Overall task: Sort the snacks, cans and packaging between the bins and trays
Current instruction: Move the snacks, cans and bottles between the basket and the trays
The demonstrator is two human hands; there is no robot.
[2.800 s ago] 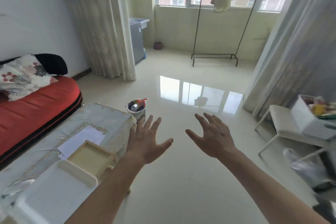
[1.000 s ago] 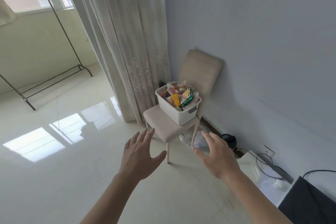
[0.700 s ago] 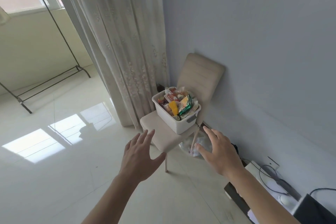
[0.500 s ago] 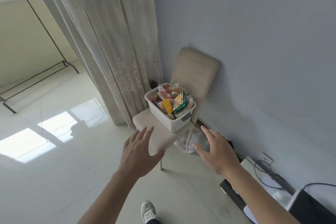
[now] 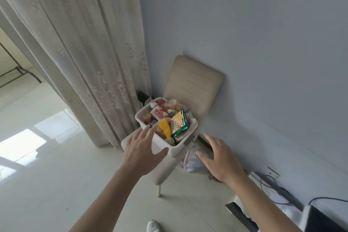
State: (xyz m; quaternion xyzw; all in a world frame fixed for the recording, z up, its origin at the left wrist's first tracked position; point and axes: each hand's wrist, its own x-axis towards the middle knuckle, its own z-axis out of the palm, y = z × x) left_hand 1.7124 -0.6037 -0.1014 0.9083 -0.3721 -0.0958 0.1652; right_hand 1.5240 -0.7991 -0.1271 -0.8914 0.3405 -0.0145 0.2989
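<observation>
I see a white bin [image 5: 176, 149] on the seat of a beige chair [image 5: 194, 84], just ahead of both hands and between them. Its long axis runs from the near right, by the right hand, to the far left, toward the corner where curtain meets wall; a grey handle faces the right hand. Left hand [image 5: 140, 153]: flat, fingers spread, empty, its fingertips overlapping the bin's near-left rim in my view; contact I cannot tell. Right hand [image 5: 219, 162]: also spread and empty, apart from the bin, lower right of the handle. Inside the bin, packed tight: a green-edged snack packet [image 5: 178, 123] standing tilted, a yellow packet [image 5: 164, 127] left of it, a red-topped can [image 5: 147, 117] at the far-left side, a red-and-white pouch [image 5: 160, 114] with print too small to read. A crumpled plastic bag [image 5: 192, 162] lies under the chair, beyond the right hand. A lace curtain [image 5: 84, 52] hangs beyond the left hand. Cables [image 5: 271, 182] trail along the wall to the right.
</observation>
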